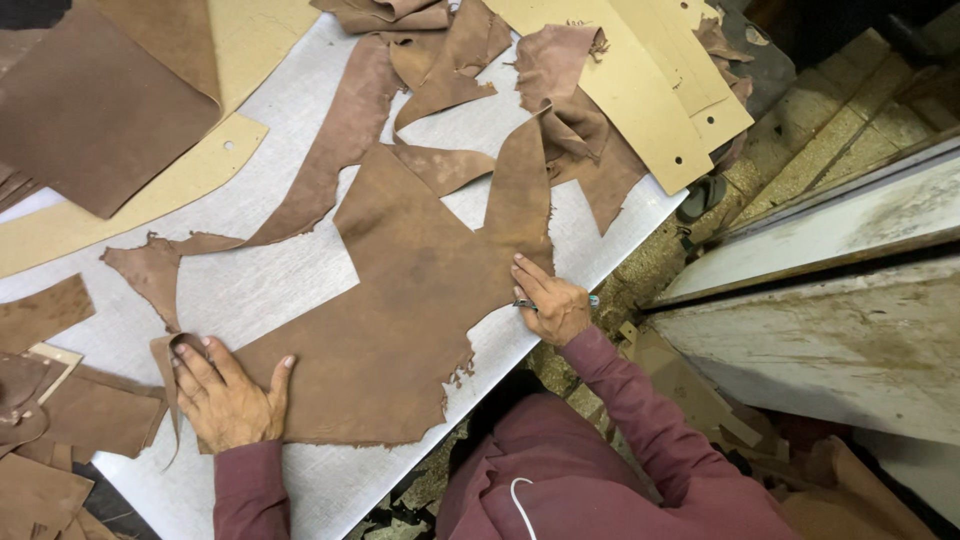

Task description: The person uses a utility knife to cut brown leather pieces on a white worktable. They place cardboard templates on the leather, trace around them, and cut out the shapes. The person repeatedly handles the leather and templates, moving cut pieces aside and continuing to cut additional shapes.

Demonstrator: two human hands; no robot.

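Note:
A large irregular piece of brown leather (400, 300) lies flat on a grey worktable (260, 290). My left hand (228, 393) presses flat on the leather's left corner, fingers spread. At the leather's right edge, near the table edge, my right hand (550, 303) grips a thin metal tool with a blue end (592, 300), its tip hidden under my fingers.
Brown leather scraps (440, 70) lie across the far side of the table. Tan cardboard templates (640, 80) with holes overlap the far right, another (130, 190) at far left. Leather offcuts (50, 420) pile at near left. A pale bench (830, 290) and tiled floor sit to the right.

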